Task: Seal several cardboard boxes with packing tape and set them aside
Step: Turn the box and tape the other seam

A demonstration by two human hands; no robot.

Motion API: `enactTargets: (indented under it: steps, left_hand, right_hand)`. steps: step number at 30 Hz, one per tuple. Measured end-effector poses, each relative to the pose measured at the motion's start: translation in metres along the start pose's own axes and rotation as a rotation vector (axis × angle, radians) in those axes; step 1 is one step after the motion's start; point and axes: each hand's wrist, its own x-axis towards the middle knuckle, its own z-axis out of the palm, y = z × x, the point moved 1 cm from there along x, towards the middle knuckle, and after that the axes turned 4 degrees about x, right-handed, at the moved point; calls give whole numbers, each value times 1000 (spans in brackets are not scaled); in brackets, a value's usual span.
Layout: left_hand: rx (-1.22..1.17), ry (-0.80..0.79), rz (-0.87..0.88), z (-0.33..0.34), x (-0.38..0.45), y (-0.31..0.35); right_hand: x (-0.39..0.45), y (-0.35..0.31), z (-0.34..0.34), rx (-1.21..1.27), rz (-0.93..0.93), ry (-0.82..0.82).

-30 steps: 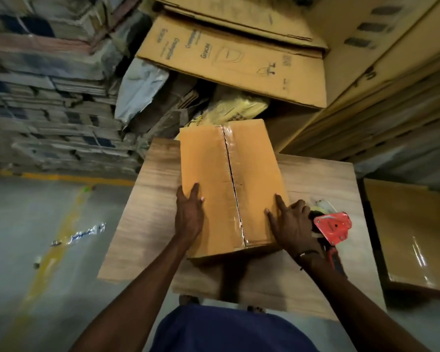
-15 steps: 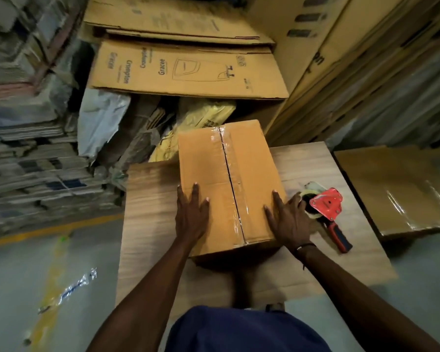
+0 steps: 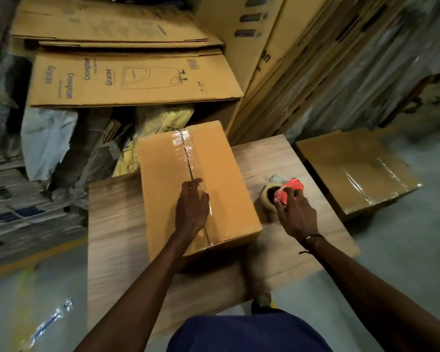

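A cardboard box [image 3: 198, 189] stands on the wooden tabletop [image 3: 117, 224], its far end reaching past the tabletop's far edge. Clear packing tape [image 3: 186, 151] runs along the centre seam of its closed top flaps, from the far edge to the near edge.

The left hand [image 3: 192, 208] lies palm down on the box top over the taped seam, in the near half, fingers straight and pointing away. Its grip is open, pressing flat on the cardboard.

The right hand [image 3: 296, 214] is to the right of the box, on the tape dispenser [image 3: 283, 193], which lies on the tabletop just beside the box. Its fingers reach over the red body, with the tape roll showing on the left. Whether the grip has closed round the dispenser cannot be told.

To the right, lower than the tabletop, sits a second cardboard box [image 3: 356, 171] with glossy tape across its top. On the far side lie flattened printed cartons [image 3: 135, 80], with more cardboard sheets leaning on the right. Crumpled plastic bags [image 3: 46, 141] lie at far left.
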Motion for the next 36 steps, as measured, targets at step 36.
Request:
enactTargets:
  steps: [36]
  left_hand:
    - [-322, -186, -173, 125, -9, 121]
  right_hand:
    - [121, 136, -8, 84, 81, -500]
